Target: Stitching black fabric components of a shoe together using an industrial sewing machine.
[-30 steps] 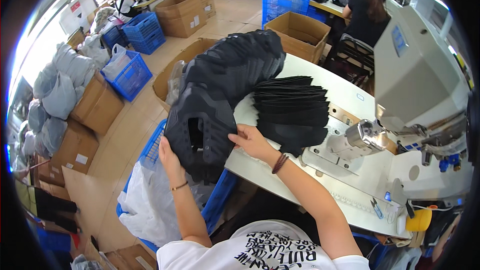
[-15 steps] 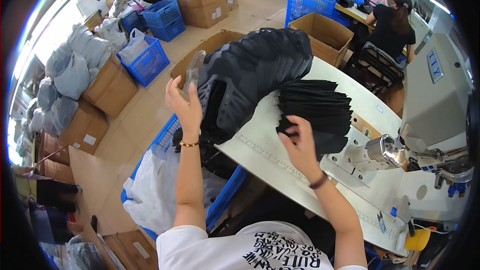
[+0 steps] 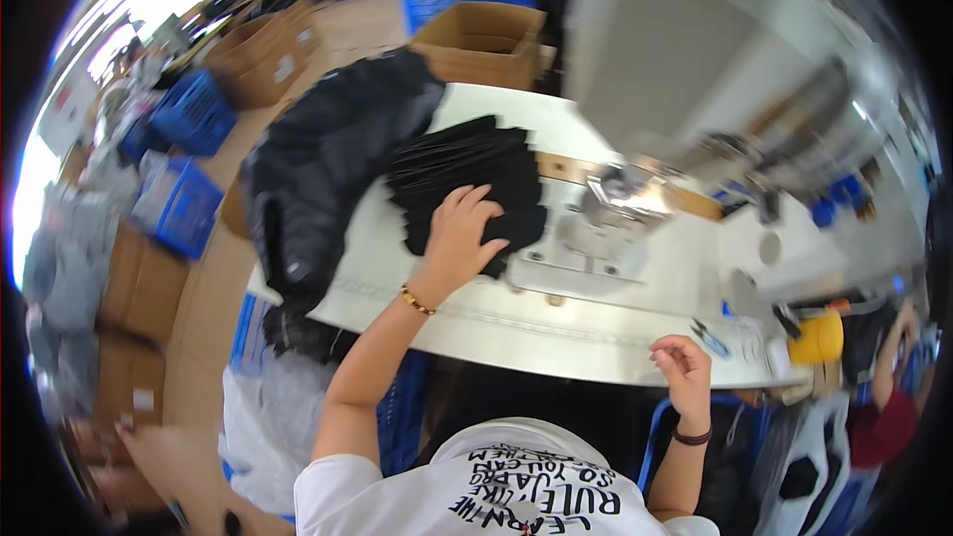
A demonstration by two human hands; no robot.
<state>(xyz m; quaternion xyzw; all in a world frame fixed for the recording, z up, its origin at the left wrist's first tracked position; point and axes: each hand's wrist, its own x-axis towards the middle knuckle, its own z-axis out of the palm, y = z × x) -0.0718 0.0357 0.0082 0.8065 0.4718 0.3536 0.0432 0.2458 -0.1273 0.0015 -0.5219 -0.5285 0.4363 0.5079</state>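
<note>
My left hand (image 3: 462,238) rests on a stack of black fabric pieces (image 3: 472,164), thumb and fingers apart, gripping nothing that I can see. The pieces lie fanned and overlapping on the white sewing table (image 3: 467,328). Near the table's front edge is my right hand (image 3: 685,372), its fingers loosely bent with a gap at the thumb and nothing visible in them. Closest to it on the tabletop are thread snips (image 3: 711,338) with blue on them. Left of the stack, a pile of dark moulded pieces (image 3: 328,149) hangs over the table's side.
A sewing machine's metal arm (image 3: 630,201) stands right of the stack, under a large grey housing (image 3: 685,30). A yellow container (image 3: 818,337) is at the right end. A blue crate (image 3: 248,333) with white plastic bags (image 3: 273,417) sits left below; a cardboard box (image 3: 481,45) stands behind.
The view has swung to the right. My left hand has gone from the dark moulded pile to the fabric stack; my right hand has left the stack for the table's front edge near the snips.
</note>
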